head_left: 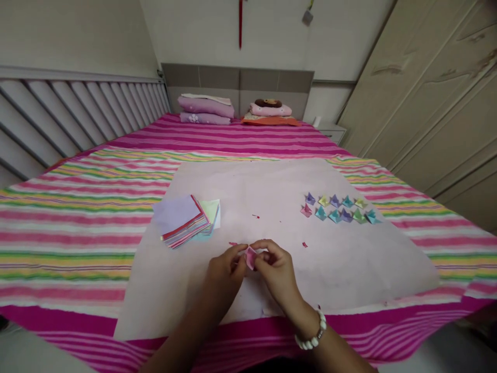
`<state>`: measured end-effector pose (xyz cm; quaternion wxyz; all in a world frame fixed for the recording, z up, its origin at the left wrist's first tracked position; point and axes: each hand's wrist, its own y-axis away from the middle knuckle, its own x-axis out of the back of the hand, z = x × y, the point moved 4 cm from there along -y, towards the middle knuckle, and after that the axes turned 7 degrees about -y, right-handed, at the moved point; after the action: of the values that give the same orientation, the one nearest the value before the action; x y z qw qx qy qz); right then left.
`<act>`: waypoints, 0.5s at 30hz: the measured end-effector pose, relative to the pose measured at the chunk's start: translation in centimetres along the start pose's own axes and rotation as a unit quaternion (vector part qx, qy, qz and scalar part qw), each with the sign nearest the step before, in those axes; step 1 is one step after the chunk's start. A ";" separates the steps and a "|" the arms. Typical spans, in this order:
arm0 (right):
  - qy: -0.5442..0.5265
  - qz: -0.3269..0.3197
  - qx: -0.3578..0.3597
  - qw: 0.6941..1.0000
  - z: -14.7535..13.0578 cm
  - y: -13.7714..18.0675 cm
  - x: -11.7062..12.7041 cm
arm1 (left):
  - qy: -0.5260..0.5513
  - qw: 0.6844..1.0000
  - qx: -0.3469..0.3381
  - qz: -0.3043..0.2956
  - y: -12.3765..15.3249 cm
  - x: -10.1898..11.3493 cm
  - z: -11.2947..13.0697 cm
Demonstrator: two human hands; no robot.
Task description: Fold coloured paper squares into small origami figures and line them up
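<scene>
My left hand (225, 272) and my right hand (276, 270) meet over a large pale sheet (349, 269) spread on the bed. Between their fingertips they pinch a small folded pink paper piece (250, 257), both hands gripping it. A white bead bracelet (312, 334) circles my right wrist. To the left of my hands lies a stack of coloured square papers (186, 218) with a lilac sheet on top. To the right, several small folded paper shapes (338, 208) in purple, green, teal and pink sit in two rows.
The bed has a pink, green and yellow striped cover (77, 223). Folded blankets (205, 110) and a pillow (271, 115) lie at the headboard. A slatted rail (77, 111) runs along the left, a wardrobe (435, 103) on the right. Tiny pink scraps (304, 244) dot the sheet.
</scene>
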<state>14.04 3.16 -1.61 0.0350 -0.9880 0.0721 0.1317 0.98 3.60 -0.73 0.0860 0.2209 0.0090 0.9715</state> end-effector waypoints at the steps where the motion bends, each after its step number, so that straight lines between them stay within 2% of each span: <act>1: -0.017 0.001 -0.022 1.000 0.2 0.0 0.1 | 0.039 0.999 0.020 -0.005 0.0 -0.1 -0.2; 3: -0.047 0.004 -0.051 0.998 0.3 -0.1 0.2 | 0.097 0.994 0.050 -0.016 0.0 -0.2 -0.3; 6: -0.093 0.014 -0.063 0.994 0.4 -0.1 0.4 | 0.145 0.987 0.058 -0.027 -0.1 -0.1 -0.2; 15: -0.158 -0.003 -0.077 0.984 -0.2 0.0 0.4 | 0.156 0.985 -0.008 -0.068 0.3 0.1 0.0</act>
<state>14.46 3.11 -1.50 -0.0300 -0.9548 0.0518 0.2911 0.80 3.36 -0.67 0.1517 0.0651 0.0292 0.9858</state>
